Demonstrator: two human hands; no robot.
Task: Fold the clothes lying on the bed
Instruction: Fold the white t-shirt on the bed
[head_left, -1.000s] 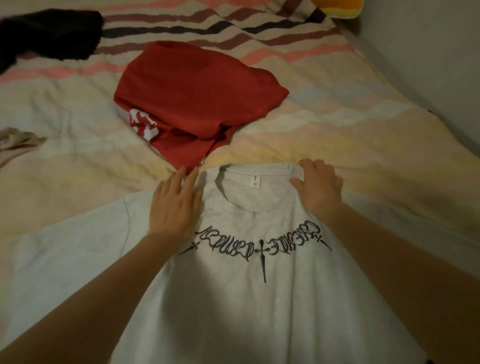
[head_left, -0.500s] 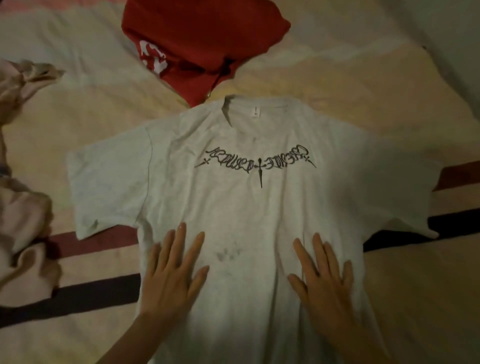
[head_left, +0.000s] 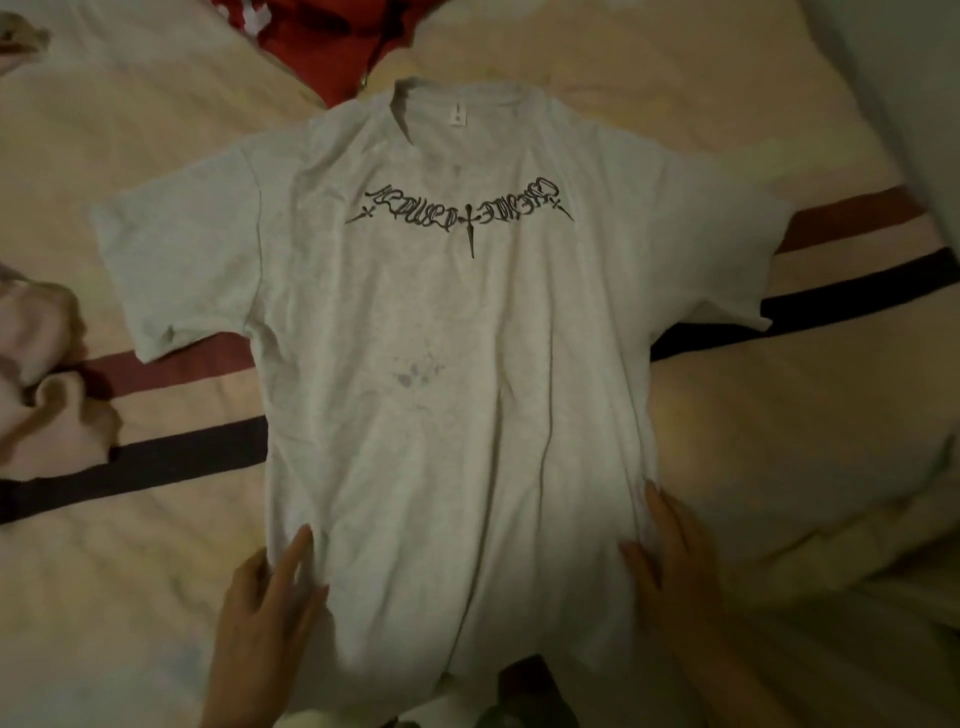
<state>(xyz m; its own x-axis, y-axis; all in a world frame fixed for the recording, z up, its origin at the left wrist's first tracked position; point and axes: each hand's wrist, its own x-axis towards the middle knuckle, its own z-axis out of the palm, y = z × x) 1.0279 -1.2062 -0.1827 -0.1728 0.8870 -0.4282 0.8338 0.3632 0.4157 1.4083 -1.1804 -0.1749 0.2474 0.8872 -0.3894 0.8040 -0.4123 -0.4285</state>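
A light grey T-shirt (head_left: 447, 332) is lying spread flat, front side up, on the striped bedspread (head_left: 727, 410), with its collar at the far end and its hem at the near end. Both short sleeves are extending outward to the left and right. A black gothic-style print (head_left: 462, 208) is running across the chest. The left hand (head_left: 260, 618) is resting flat, fingers straight and slightly spread, on the near left edge of the shirt body. The right hand (head_left: 670, 561) is lying flat with fingers extended along the near right edge of the shirt body; its fingertips are touching the fabric. Neither hand is gripping anything. A red garment (head_left: 358, 36) is lying just beyond the collar at the far edge. A crumpled pale pink garment (head_left: 36, 374) is lying at the left edge, well apart from the shirt.
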